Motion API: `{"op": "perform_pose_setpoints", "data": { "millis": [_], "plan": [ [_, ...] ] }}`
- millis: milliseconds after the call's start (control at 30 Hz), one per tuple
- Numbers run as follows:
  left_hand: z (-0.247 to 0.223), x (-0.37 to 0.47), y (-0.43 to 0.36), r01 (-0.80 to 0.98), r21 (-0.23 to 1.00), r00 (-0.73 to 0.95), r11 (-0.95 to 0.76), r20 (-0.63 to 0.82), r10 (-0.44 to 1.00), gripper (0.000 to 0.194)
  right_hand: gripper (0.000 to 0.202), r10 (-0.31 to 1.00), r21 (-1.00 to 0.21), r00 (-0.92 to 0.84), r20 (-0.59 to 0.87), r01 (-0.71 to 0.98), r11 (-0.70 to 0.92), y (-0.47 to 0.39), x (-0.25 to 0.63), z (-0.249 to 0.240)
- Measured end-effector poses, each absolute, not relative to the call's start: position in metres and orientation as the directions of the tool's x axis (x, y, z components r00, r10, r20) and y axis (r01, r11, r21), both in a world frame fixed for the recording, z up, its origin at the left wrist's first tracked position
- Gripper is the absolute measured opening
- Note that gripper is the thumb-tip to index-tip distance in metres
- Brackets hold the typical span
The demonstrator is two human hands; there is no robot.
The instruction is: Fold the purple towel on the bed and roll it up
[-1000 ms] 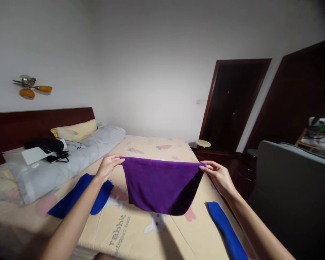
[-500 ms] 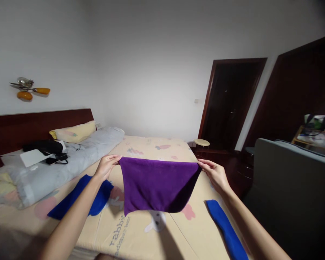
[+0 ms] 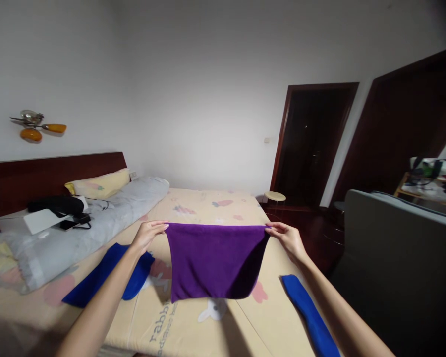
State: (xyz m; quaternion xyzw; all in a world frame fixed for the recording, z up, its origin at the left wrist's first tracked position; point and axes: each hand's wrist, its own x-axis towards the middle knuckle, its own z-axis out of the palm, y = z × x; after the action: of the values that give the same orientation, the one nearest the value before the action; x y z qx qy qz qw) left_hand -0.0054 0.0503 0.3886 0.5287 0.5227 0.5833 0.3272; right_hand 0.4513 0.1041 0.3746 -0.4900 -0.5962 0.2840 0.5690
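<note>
A purple cloth (image 3: 213, 260) hangs in the air above the bed (image 3: 208, 317), stretched flat between both hands. My left hand (image 3: 147, 234) pinches its upper left corner. My right hand (image 3: 287, 238) pinches its upper right corner. The cloth's lower edge dangles free just over the printed sheet. A blue cloth (image 3: 106, 275) lies on the sheet under my left forearm. Another blue cloth (image 3: 306, 313) lies folded along the bed's right edge, below my right forearm.
A grey rolled duvet (image 3: 85, 228), a yellow pillow (image 3: 98, 184) and black and white items (image 3: 54, 213) lie by the dark headboard at left. A grey chair back (image 3: 397, 258) stands at right. A small round stool (image 3: 275, 197) sits before a dark doorway.
The hands have drawn slightly closer and the cloth's lower edge has swung and flattened. The view has shifted a little to the right.
</note>
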Motion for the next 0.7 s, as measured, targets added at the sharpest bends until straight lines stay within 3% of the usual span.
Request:
{"op": "perform_pose_setpoints", "data": {
  "millis": [267,400,500,700],
  "plan": [
    [0.379,-0.008,0.062,0.536,0.816,-0.216,-0.219,0.384,0.898,0.017,0.015,0.84,-0.682,-0.002,0.542,0.582,0.442,0.111,0.455,0.365],
    [0.379,-0.009,0.064,0.651,0.723,-0.186,-0.23,0.446,0.875,0.016,0.017,0.796,-0.583,-0.066,0.602,0.645,0.495,0.112,0.453,0.362],
    [0.382,-0.012,0.063,0.679,0.681,-0.14,-0.275,0.488,0.862,0.02,0.022,0.798,-0.576,-0.076,0.597,0.652,0.493,0.114,0.455,0.361],
    [0.378,-0.024,0.07,0.634,0.701,-0.021,-0.328,0.439,0.898,0.023,0.024,0.843,-0.581,-0.145,0.518,0.664,0.471,0.13,0.46,0.359]
  ]
}}
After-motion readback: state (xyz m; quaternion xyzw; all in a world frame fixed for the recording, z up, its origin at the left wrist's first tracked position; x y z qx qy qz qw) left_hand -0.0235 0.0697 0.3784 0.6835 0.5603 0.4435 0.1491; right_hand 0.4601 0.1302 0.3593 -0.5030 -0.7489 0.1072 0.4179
